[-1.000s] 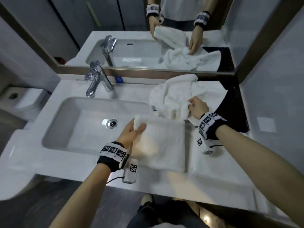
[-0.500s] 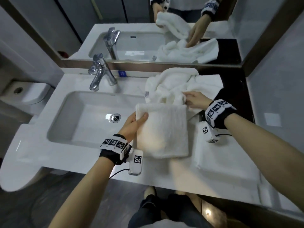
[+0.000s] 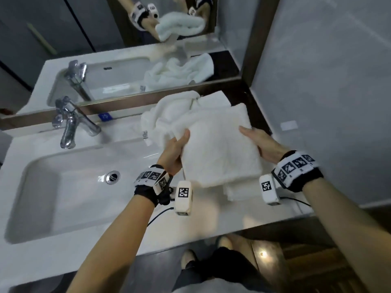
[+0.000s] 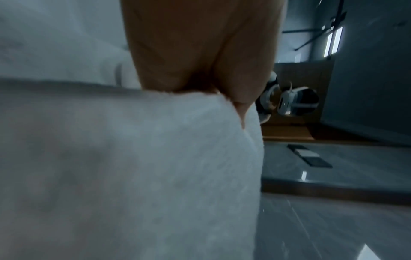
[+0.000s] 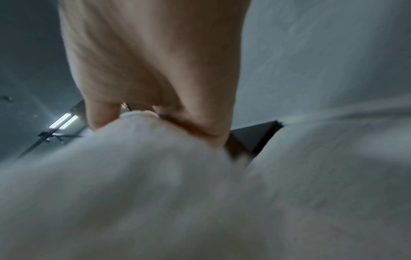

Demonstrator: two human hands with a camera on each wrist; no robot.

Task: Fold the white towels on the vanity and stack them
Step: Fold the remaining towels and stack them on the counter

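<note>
A folded white towel hangs above the right side of the vanity, held from both sides. My left hand grips its left edge, thumb on top and fingers underneath. My right hand holds the right edge, thumb over the top, fingers hidden below. Under the lifted towel another folded white towel lies flat on the counter, only its near edge showing. A crumpled heap of white towels sits behind, against the mirror. In the left wrist view the towel fills the picture below my fingers; the right wrist view shows blurred towel.
The white vanity top has a sunken basin with a drain on the left and a chrome tap behind it. A mirror runs along the back; a grey wall closes the right side.
The folded towel has been lifted off the counter and carried right, over the other folded towel. My right hand left the crumpled heap and took the towel's right edge.
</note>
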